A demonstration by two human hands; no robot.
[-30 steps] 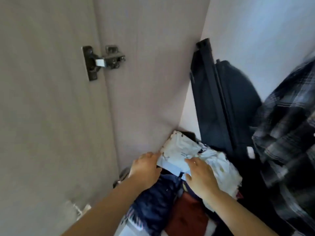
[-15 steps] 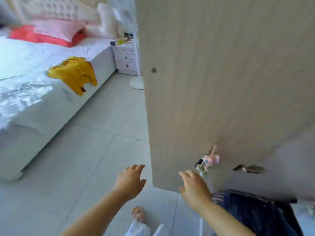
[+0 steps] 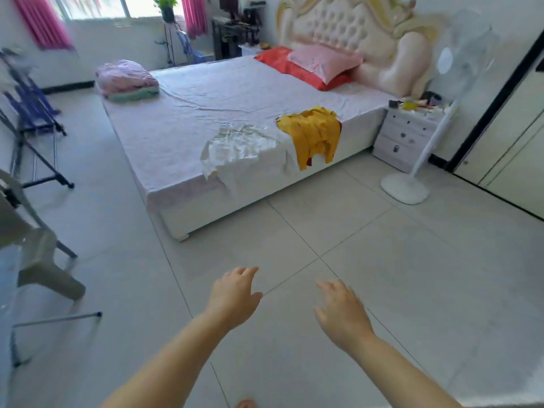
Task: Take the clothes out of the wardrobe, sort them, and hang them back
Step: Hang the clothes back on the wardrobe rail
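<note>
The left hand and the right hand hung empty above the floor, fingers loosely apart, likely because the yellow garment and the white garment lay on the near edge of the bed for sorting.

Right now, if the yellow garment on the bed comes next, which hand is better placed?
Right, slightly. The yellow garment drapes over the edge of the bed, more in line with the right hand than the left hand. Both are open, empty, well short of it.

Bare forearms — bare toes
</note>
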